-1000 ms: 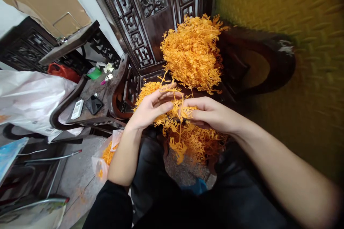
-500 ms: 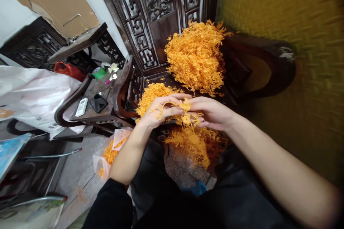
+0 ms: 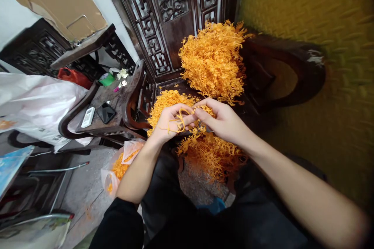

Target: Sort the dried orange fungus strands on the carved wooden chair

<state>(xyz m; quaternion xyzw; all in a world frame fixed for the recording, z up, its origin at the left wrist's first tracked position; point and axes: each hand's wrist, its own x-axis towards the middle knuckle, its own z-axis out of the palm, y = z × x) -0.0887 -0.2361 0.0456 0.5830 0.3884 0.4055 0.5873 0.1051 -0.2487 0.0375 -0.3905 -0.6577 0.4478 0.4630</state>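
My left hand has its fingers closed on an orange branching strand, and a loop of it lies over the fingers and palm. Thumb and forefinger of my right hand pinch the same strand right beside the left fingertips. Part of it hangs under the hands, where it merges with a tangled orange bunch near my lap. Behind my left hand is a low heap of small orange pieces. A taller orange tangled pile stands on the dark wooden chair seat farther back.
A carved chair back rises behind the piles, with a curved armrest at right. The side table at left bears a phone, a white box and green tape. Below sits a plastic bag with orange pieces. Something blue lies low between my legs.
My right hand has turned so its back shows, and it now pinches the strand close to my left fingers. The blurred piece that hung below my hands no longer shows there.
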